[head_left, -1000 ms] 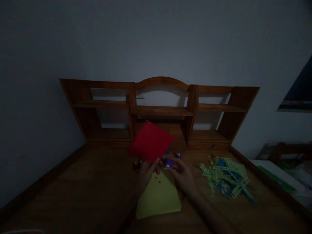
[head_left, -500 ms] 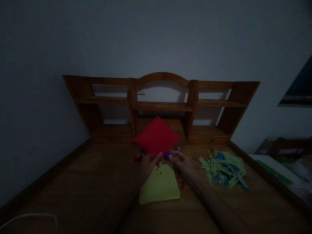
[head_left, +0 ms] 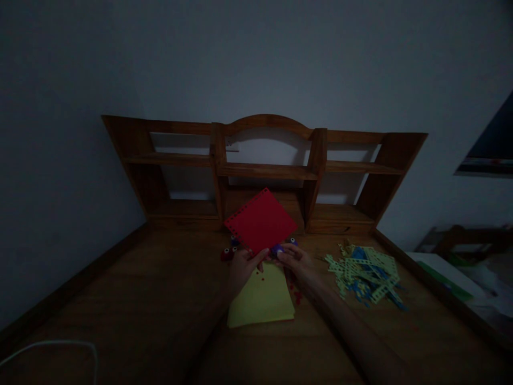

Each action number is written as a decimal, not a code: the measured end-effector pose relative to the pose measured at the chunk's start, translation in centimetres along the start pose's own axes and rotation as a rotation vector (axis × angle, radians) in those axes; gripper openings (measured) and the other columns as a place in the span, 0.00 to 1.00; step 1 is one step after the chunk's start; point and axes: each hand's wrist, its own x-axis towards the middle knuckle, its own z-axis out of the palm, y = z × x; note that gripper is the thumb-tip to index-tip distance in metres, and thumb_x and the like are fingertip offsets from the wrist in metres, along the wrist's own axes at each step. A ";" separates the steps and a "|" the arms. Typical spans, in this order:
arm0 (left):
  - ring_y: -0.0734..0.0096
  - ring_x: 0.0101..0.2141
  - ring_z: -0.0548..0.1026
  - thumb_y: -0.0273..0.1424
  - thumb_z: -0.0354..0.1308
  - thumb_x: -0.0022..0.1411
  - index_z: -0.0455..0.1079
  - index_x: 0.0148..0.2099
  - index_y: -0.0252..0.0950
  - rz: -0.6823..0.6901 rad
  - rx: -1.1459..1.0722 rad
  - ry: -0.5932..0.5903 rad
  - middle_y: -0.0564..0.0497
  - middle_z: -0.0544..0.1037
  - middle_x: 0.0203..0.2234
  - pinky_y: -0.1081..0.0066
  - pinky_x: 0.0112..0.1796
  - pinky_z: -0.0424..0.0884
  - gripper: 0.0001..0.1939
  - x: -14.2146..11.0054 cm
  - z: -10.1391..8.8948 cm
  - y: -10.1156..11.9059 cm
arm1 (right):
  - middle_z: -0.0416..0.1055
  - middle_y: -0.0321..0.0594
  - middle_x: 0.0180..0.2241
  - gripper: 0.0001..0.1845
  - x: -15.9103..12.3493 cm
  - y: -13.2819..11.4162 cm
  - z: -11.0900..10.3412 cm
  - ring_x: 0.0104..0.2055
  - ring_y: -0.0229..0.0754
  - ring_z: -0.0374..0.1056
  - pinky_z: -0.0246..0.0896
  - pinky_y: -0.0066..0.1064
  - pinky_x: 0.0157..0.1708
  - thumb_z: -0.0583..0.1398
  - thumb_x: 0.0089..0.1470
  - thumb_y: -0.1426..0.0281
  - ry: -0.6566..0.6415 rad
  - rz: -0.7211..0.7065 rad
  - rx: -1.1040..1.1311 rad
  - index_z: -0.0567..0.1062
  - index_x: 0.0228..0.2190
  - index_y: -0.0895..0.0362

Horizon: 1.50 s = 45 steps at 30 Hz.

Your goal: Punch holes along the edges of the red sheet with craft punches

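A red sheet of paper [head_left: 262, 222] with a row of punched holes along its upper left edge is raised above the desk. Its lower corner is pinched by my left hand [head_left: 243, 267]. My right hand [head_left: 298, 263] is closed around a small purple craft punch [head_left: 277, 249], which sits at the sheet's lower edge; whether paper is inside it I cannot tell. Below both hands lies a stack of yellow paper [head_left: 262, 305] with tiny red bits on it. More red cutouts [head_left: 297, 297] are scattered at its right side.
Red punches [head_left: 227, 254] and another purple one [head_left: 294, 241] stand behind my hands. On the right is a heap of perforated green and blue paper scraps [head_left: 366, 272]. A wooden shelf unit [head_left: 266, 172] spans the desk's back. A white cable [head_left: 60, 342] lies front left.
The red sheet has shifted slightly right and up and turned a little. My hands keep hold of the sheet and the purple punch. The whole view has moved slightly.
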 end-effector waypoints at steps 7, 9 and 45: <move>0.70 0.17 0.68 0.47 0.60 0.55 0.68 0.27 0.35 -0.016 -0.031 0.041 0.53 0.70 0.15 0.73 0.21 0.63 0.19 -0.1 0.9 -1.1 | 0.77 0.40 0.38 0.23 -0.2 -0.6 0.0 0.35 0.42 0.74 0.68 0.33 0.40 0.72 0.39 0.63 0.023 0.017 0.018 0.75 0.38 0.55; 0.70 0.17 0.68 0.47 0.60 0.55 0.68 0.27 0.35 -0.017 -0.011 0.045 0.53 0.69 0.15 0.72 0.22 0.63 0.19 -0.2 1.0 -1.1 | 0.77 0.40 0.38 0.23 -0.2 -0.7 0.1 0.34 0.41 0.74 0.68 0.32 0.40 0.72 0.39 0.63 0.032 0.021 0.030 0.75 0.38 0.55; 0.75 0.18 0.66 0.45 0.61 0.56 0.71 0.27 0.32 0.017 -0.198 0.056 0.52 0.72 0.18 0.75 0.22 0.62 0.19 0.3 0.3 -0.4 | 0.71 0.35 0.25 0.20 0.1 -0.2 0.0 0.23 0.33 0.63 0.56 0.24 0.23 0.70 0.44 0.61 0.041 0.069 0.085 0.76 0.39 0.55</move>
